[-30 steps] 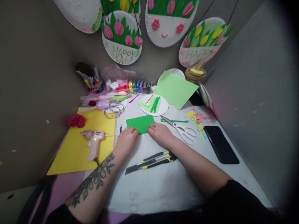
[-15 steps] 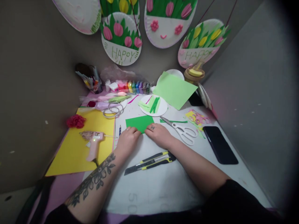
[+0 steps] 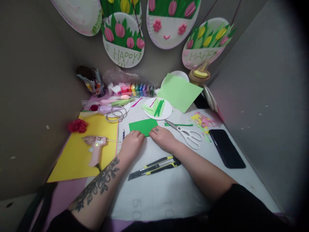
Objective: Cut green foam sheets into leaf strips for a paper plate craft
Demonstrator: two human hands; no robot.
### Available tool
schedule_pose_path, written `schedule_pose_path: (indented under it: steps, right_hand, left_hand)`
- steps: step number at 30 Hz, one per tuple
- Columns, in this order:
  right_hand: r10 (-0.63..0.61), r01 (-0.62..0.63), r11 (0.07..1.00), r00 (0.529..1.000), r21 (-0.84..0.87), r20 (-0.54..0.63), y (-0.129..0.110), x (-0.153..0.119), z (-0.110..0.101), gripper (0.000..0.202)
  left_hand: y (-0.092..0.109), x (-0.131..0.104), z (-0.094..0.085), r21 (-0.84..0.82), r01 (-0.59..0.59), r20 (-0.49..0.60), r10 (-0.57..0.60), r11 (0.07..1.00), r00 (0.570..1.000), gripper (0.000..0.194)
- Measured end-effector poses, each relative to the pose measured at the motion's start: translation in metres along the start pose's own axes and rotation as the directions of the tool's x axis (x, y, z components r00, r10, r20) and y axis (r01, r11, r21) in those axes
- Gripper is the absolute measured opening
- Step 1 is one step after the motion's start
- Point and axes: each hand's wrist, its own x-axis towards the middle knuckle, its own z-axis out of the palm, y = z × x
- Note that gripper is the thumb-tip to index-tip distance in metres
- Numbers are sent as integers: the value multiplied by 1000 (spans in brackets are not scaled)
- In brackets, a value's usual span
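Observation:
A sheet of dark green paper (image 3: 143, 126) lies on the white work surface, with both hands at its near edge. My left hand (image 3: 133, 141) is closed, its fingers bent down on the sheet's near left corner. On the near right corner, my right hand (image 3: 163, 138) also has its fingers curled and pressed together. The fingertips of both are partly hidden. Closest to my right hand lie white-handled scissors (image 3: 189, 135) and a thin green paper strip (image 3: 178, 124). Two box cutters (image 3: 154, 167) lie between my forearms. A small dark pencil (image 3: 124, 134) sits left of my left hand.
On yellow paper (image 3: 72, 161) at left rests a pink glue gun (image 3: 97, 145). A paper plate (image 3: 166, 111) with green strips and a light green sheet (image 3: 180, 91) lie farther back. A black phone (image 3: 227, 149) lies at right. Decorated plates (image 3: 124, 54) hang on the back wall.
The whole view has shifted very slightly. Both hands keep their places on the green paper, and nothing has been picked up or let go.

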Motion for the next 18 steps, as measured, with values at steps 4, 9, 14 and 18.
schedule_pose_path:
  steps: [4, 9, 14, 18]
  right_hand:
    - [-24, 25, 999, 999, 24, -44, -1, 4, 5, 17]
    - [-25, 25, 1000, 997, 7, -78, -5, 11, 10, 21]
    - [-18, 16, 1000, 997, -21, -72, -9, 15, 10, 18]
    - [24, -24, 1000, 999, -7, -33, -4, 12, 3, 18]
  left_hand:
    - [2, 3, 3, -2, 13, -10, -13, 1000, 1000, 17]
    - [2, 5, 6, -14, 28, -47, -28, 1000, 998, 19]
    - [1, 7, 5, -6, 29, -38, -29, 1000, 999, 19]
    - [-4, 5, 5, -1, 49, -1, -49, 999, 999, 18]
